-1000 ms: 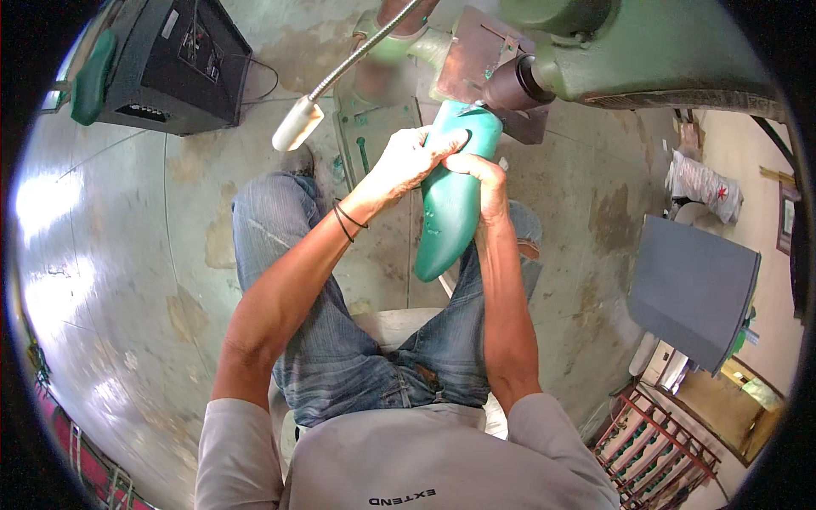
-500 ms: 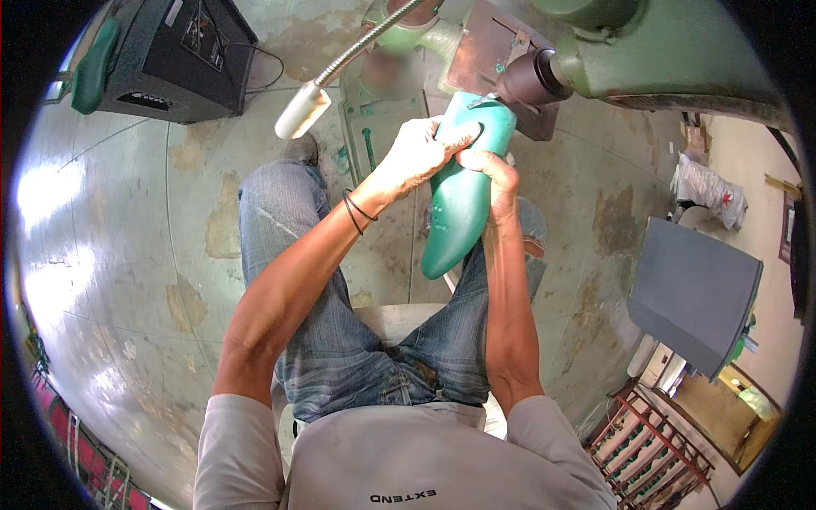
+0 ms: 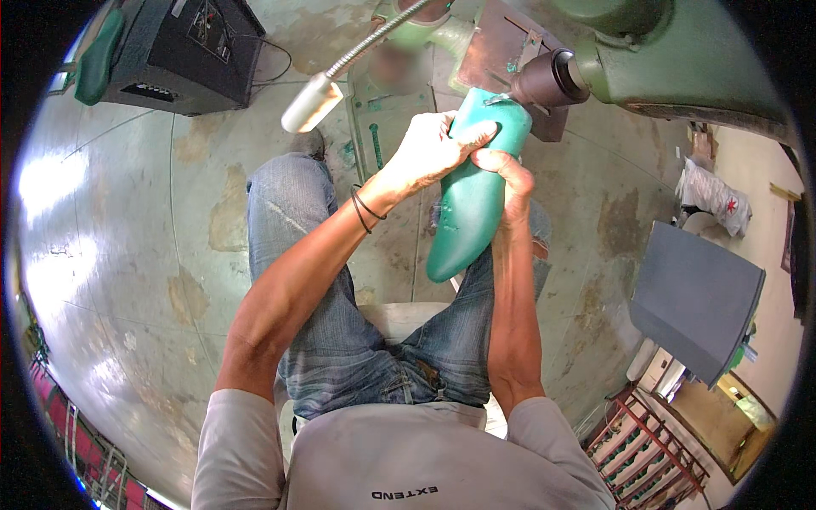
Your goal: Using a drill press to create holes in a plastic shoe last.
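Note:
A green shoe last [image 3: 469, 217] is tilted over my knees, its toe pointing down toward me and its heel end up and away. My left hand [image 3: 429, 153] grips it from the left near the heel end, thumb laid across the top. From the right, my right hand [image 3: 512, 183] clasps its side with the thumb pressed on the upper face; its other fingers are hidden underneath. A thin metal bit [image 3: 500, 99] sticks out of a dark drill chuck [image 3: 548, 81] and meets the heel end; whether it is cutting cannot be seen.
The green drilling machine [image 3: 688, 64] fills the top right, with a brown plate [image 3: 501, 42] beside the chuck. A lamp [image 3: 312, 102] on a bendy neck hangs left of my hands. A black speaker box [image 3: 183, 55] stands far left, a grey panel [image 3: 697, 297] to the right.
The whole view has shifted slightly, so the machine, lamp and hands appear a little farther right. Both hands keep the same hold on the shoe last at the bit.

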Demonstrator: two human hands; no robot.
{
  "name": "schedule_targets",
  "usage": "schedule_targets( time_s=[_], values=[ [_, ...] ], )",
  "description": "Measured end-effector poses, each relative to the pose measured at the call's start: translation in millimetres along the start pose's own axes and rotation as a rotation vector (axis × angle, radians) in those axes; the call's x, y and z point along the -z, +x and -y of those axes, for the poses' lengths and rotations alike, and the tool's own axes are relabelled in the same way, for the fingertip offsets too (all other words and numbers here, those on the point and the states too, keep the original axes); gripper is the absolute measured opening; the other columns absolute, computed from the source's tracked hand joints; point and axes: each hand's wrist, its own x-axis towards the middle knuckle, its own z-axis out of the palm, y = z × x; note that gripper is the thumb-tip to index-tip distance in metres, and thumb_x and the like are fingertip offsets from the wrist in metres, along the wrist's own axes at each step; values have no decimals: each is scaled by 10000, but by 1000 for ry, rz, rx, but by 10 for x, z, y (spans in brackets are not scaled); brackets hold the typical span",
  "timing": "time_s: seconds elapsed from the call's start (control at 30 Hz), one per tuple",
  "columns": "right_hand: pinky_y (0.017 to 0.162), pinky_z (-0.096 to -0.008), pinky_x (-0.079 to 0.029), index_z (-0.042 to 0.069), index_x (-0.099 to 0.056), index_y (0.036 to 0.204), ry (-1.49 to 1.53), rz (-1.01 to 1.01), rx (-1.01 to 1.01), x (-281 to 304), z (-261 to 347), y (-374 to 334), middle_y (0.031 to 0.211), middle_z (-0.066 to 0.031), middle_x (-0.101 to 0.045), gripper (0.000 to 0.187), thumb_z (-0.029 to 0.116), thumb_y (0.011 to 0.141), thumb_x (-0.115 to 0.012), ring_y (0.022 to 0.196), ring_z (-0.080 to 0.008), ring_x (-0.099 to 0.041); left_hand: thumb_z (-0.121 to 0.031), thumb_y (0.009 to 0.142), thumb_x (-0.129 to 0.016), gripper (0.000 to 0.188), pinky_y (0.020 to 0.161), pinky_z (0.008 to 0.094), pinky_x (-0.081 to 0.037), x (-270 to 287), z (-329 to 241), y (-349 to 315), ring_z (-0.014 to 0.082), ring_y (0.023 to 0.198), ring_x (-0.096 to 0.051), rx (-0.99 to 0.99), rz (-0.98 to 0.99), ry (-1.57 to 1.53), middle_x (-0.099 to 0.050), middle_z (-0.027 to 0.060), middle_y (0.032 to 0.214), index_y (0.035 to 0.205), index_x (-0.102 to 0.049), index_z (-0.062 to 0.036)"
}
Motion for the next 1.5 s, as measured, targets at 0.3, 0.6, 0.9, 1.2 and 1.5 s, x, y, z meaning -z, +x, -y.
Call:
schedule_targets(
  time_s=[0.3,0.6,0.9,1.2,1.5],
  values=[
    [705,-320,-524,-19,-583,1121,9,-4,-24,9,24,-32,928,-109,-625,396,163,772,-633,782,-206,-633,-421,906,-704,462,611,242,-462,2,-11,3,57,720,-545,-25,0,94,-658,21,785,989,-689,34],
    [734,-312,-518,-21,-581,1115,3,-27,-70,-233,178,-181,926,-89,-618,391,162,772,-625,792,-194,-625,-471,858,-701,547,567,322,-490,-4,-135,-6,127,613,-611,-48,-47,188,-645,128,644,865,-677,75],
    [677,-324,-526,5,-638,1037,-150,-285,-61,-324,377,-274,889,-102,-657,353,203,745,-664,726,-208,-634,-431,923,-682,485,666,265,-516,-109,-347,-132,80,757,-602,4,-65,52,-695,56,868,1074,-696,30],
    [679,-348,-527,26,-634,1005,-65,-308,-194,-139,-256,81,904,-100,-652,378,257,707,-653,739,-230,-626,-456,878,-703,497,651,282,-493,77,406,7,111,721,-603,211,-61,193,-686,42,833,976,-711,31],
    [793,-359,-550,-37,-618,1101,168,-33,23,-11,-271,-641,950,-147,-678,424,209,759,-661,833,-249,-669,-535,937,-599,610,826,335,-505,256,119,-1230,190,978,-629,519,293,-602,-661,48,1029,1322,-531,-67]
  ],
)
